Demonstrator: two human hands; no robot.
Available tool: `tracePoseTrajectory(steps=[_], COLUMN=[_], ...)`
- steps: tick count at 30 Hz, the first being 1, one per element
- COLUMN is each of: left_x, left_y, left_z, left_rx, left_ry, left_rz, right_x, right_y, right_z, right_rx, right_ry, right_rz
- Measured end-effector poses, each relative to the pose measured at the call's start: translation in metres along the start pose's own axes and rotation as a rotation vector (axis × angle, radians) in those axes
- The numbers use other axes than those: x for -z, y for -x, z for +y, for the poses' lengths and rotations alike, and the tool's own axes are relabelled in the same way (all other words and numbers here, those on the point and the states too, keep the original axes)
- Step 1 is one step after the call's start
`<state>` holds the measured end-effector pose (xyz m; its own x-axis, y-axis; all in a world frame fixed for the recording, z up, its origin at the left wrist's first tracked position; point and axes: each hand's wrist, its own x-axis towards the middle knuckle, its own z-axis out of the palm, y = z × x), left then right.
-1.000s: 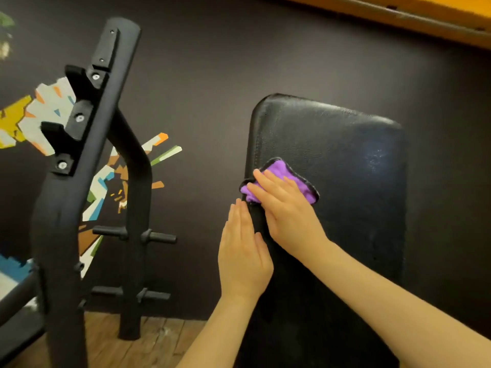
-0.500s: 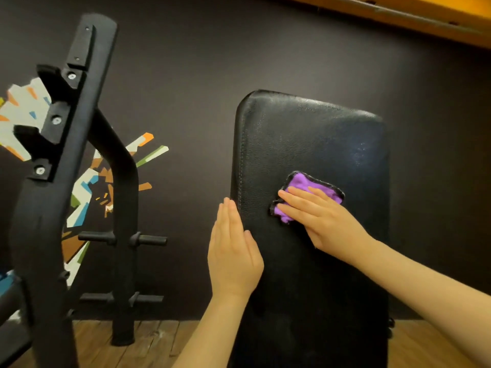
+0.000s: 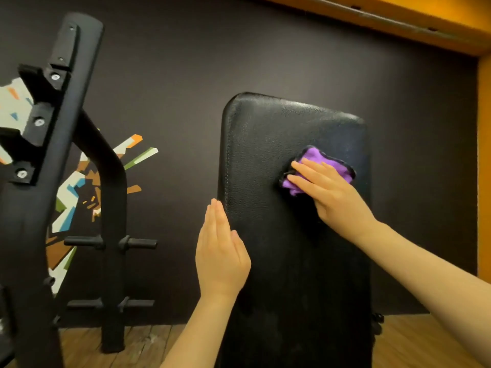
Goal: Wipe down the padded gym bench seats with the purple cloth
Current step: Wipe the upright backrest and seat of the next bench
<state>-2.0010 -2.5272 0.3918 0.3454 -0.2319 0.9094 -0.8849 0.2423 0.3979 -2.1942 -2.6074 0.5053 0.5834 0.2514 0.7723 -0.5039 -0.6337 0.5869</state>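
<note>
Right hand (image 3: 332,192) lies flat with straight fingers, pressing the purple cloth (image 3: 318,168) against the padded bench surface (image 3: 292,261), near its right edge and below the top corner. Left hand (image 3: 220,258) is flat and empty, resting along the left edge. Judgement: wiping is under way on the upper part; the lower stretch looks unfinished, and no other seats are in view

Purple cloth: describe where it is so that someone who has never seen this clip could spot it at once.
Find the tall black padded bench back standing before the dark wall. On its upper right part, the right hand presses flat on the purple cloth. It is the only bright purple thing here, with a dark edge, peeking out above the fingers.
</note>
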Motion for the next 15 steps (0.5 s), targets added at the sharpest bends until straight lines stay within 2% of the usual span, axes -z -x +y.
tracePoseTrajectory(steps=[2,5,11,15], left_x=[0.0,0.0,0.0,-0.001], left_y=[0.0,0.0,0.001,0.001], left_z=[0.0,0.0,-0.001,-0.002], left_rx=[0.001,-0.001,-0.01,-0.009], left_ry=[0.008,0.018,0.009,0.003], left_rz=[0.009,0.02,0.018,0.01], right_x=[-0.008,-0.02,-0.021,-0.011], right_y=[-0.034,-0.058,-0.008,0.02], right_z=[-0.003,-0.004,0.017,0.034], right_rx=[0.051,-0.018,-0.129,-0.185], right_ry=[0.05,0.061,0.035,0.074], right_rz=[-0.036,-0.077,0.051,-0.007])
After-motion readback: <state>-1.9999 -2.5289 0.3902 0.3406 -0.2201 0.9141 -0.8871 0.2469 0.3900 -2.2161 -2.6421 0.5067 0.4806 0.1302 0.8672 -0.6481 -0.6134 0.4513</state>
